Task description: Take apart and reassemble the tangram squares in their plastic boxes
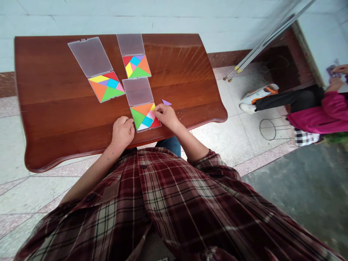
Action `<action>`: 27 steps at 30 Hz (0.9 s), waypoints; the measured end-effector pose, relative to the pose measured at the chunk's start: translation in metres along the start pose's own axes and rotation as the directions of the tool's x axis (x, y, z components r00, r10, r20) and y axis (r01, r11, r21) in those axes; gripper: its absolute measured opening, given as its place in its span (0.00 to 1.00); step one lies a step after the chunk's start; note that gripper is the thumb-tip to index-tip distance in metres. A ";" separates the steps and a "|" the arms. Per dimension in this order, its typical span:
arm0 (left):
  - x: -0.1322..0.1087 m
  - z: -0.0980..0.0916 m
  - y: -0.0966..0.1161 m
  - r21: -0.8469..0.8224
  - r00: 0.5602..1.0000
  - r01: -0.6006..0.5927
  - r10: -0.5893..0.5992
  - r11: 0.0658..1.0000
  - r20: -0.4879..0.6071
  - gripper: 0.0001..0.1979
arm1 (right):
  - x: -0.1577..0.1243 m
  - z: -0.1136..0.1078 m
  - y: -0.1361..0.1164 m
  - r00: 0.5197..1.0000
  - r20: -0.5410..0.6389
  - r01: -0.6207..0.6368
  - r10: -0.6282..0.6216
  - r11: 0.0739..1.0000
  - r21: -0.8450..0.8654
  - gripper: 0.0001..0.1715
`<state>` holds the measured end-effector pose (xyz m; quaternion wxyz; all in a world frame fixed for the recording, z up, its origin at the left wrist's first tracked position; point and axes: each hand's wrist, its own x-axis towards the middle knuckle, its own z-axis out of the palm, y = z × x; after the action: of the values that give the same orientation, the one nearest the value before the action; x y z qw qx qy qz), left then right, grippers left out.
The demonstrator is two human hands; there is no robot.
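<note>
Nearest me on the table is a tangram case (148,128), open, its clear lid (138,92) laid back. Orange, green, blue, yellow and red pieces lie in its tray, with white patches between them. My right hand (167,116) is over the tray's right side, thumb and forefinger pinched on a small pink tangram piece (151,115); the fingers partly cover the yellow and red pieces. A purple triangle (166,103) lies on the wood just beyond that hand. My left hand (123,131) rests on the table with curled fingers, close against the case's left edge.
Two more open tangram cases, a left one (106,87) and a far one (136,66), hold full sets of coloured pieces. The brown table (67,134) has a curved front edge. To the right are metal poles (244,59) and a seated person (318,112).
</note>
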<state>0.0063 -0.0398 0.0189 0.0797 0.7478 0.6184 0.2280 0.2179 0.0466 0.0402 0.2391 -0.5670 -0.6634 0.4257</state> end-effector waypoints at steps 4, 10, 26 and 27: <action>0.000 0.001 -0.001 0.002 1.000 0.006 -0.006 1.000 0.003 0.12 | -0.001 -0.006 -0.007 0.999 0.027 0.039 -0.037 0.996 -0.077 0.05; -0.001 0.001 -0.001 -0.016 1.000 0.013 -0.013 1.000 0.003 0.13 | -0.005 -0.002 -0.019 0.995 -0.010 0.093 -0.104 0.928 -0.361 0.04; 0.000 0.002 -0.001 0.003 0.999 -0.031 0.031 1.000 -0.026 0.12 | -0.005 0.000 -0.023 0.990 0.036 0.137 -0.139 0.842 -0.522 0.10; 0.000 0.002 -0.001 0.002 0.999 -0.029 0.029 1.000 -0.030 0.12 | -0.005 -0.003 -0.020 0.991 0.028 0.127 -0.131 0.849 -0.513 0.10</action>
<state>0.0064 -0.0395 0.0162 0.0666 0.7533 0.6087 0.2398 0.2104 0.0428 0.0596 0.1099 -0.5661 -0.7885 0.2139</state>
